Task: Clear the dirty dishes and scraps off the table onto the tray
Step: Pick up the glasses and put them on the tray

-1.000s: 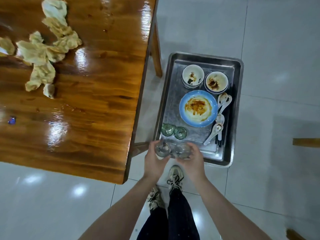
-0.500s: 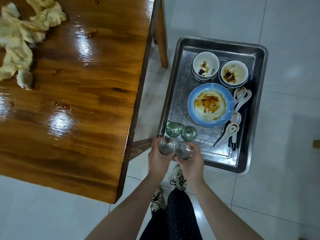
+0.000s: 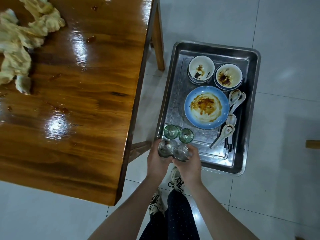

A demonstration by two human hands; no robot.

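A steel tray (image 3: 250, 108) sits to the right of the wooden table (image 3: 83, 104). On it are a dirty blue plate (image 3: 207, 107), two stained white bowls (image 3: 201, 68) (image 3: 228, 75), white spoons (image 3: 232, 103), dark chopsticks and two green glasses (image 3: 171, 131) (image 3: 185, 135). My left hand (image 3: 156, 163) grips a clear glass (image 3: 165, 148) and my right hand (image 3: 188, 166) grips another clear glass (image 3: 181, 152), both over the tray's near left corner. Crumpled tissues (image 3: 22, 40) lie at the table's far left.
Sauce spots (image 3: 90, 39) and wet smears mark the tabletop. A table leg (image 3: 160, 40) stands by the tray's far left corner. My feet are on the white tiled floor (image 3: 285, 32) just before the tray. A wooden piece (image 3: 312, 144) shows at the right edge.
Both hands still hold the two clear glasses above the tray's near left corner; they sit a little closer to the green glasses. The view has shifted, sliding the table leftward.
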